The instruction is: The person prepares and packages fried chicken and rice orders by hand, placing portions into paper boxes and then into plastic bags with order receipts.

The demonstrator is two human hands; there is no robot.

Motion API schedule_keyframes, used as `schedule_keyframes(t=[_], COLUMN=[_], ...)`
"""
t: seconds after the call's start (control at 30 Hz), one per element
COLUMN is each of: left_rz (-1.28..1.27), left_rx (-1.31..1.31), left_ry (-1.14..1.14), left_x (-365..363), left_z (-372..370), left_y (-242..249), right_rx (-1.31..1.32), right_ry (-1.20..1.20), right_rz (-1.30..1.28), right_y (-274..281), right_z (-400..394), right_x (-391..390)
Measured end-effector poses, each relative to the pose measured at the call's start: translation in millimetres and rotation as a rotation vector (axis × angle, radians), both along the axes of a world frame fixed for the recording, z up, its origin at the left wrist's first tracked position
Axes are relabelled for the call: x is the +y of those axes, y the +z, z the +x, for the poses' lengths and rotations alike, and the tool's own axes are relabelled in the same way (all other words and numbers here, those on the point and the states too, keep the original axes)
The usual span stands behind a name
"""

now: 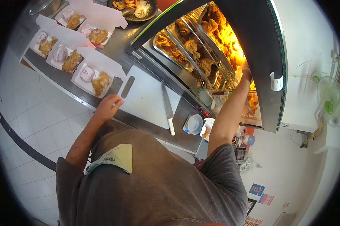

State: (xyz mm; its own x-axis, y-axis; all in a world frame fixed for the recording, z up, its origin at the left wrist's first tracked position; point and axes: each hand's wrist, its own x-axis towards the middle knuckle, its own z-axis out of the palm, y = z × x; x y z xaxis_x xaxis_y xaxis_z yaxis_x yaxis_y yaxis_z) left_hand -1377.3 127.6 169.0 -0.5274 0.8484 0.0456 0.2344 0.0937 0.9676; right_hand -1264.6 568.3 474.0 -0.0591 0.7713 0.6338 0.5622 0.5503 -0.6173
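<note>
My left hand point(109, 107) rests at the counter's front edge, beside the white cutting board point(145, 96) and just below the nearest open box point(83, 84); its fingers are slightly curled and what they hold, if anything, is hidden. My right arm reaches into the lit display case point(143, 56), where my right hand point(244, 71) is washed out by glare among fried chicken point(215, 22). On the board lies a knife point(167, 101) with a white handle. The open boxes each hold a round wrapped packet point(87, 74) and a piece of fried chicken point(101, 83).
A dark pan point(149, 11) with food stands at the back. Right of the board are a scale point(186, 127) with a clear tub point(195, 123) and a small white box point(207, 129). The case's dark frame surrounds my right arm. A fan point(328, 101) is at far right.
</note>
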Motion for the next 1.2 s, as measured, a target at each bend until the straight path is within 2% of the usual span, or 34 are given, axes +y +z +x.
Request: schedule_keyframes(t=[0.1, 0.23, 0.3, 0.43, 0.9, 1.03, 1.2], left_rz=[-0.065, 0.001, 0.019, -0.002, 0.008, -0.021, -0.042], left_rx=[0.024, -0.003, 0.081, 0.019, 0.012, -0.031, -0.026], left_ry=[-0.017, -0.004, -0.015, 0.039, 0.152, 0.205, 0.182], left_x=[8, 12, 10, 0, -27, -42, -49], left_z=[12, 37, 47, 56, 30, 22, 8], left_y=[13, 1, -6, -1, -18, -16, -27], right_rx=[-0.074, -0.197, -0.244, -0.269, -0.352, -0.229, 0.243], right_ry=[0.019, 0.001, -0.002, 0.01, -0.023, 0.013, 0.202], right_rz=[-0.014, -0.031, -0.039, -0.05, -0.102, -0.129, -0.218], right_y=[0, -3, -3, -2, 0, 3, 8], right_z=[-13, -27, -33, -36, -96, -103, -74], right_x=[9, 20, 24, 27, 40, 34, 4])
